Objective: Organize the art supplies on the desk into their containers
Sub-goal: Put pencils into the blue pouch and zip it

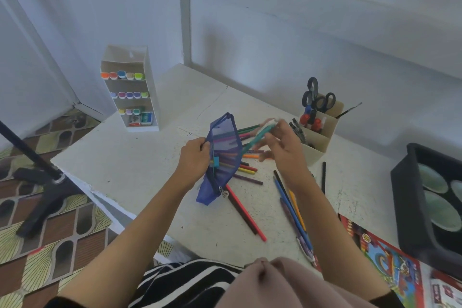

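Over mid-desk, head view: L hand point(193, 155) grips the rim of a blue mesh pouch point(222, 157), fingers curled round the edge, pouch held upright w/ mouth open, lower end touching the desk point(125, 157). Coloured sticks show through the mesh.
R hand point(282, 147) pinches a teal marker point(257, 136) between thumb and fingertips; marker slants down toward the pouch mouth. Fingers blurred, exact spread can't tell.
Loose coloured pencils point(246, 170) lie fanned on the desk behind and beside the pouch; a red pencil point(247, 215) and blue pencils point(292, 207) lie nearer the front edge.
Far-left corner: white marker rack point(130, 87), upright, three rows of caps.
Toward the back edge, R of the hands: beige organiser point(320, 130) w/ scissors point(317, 97) standing in it.
R edge: black tray point(410, 207). Near-right corner: printed box point(390, 265), flat.
Floor, L of the desk: tripod point(45, 182).
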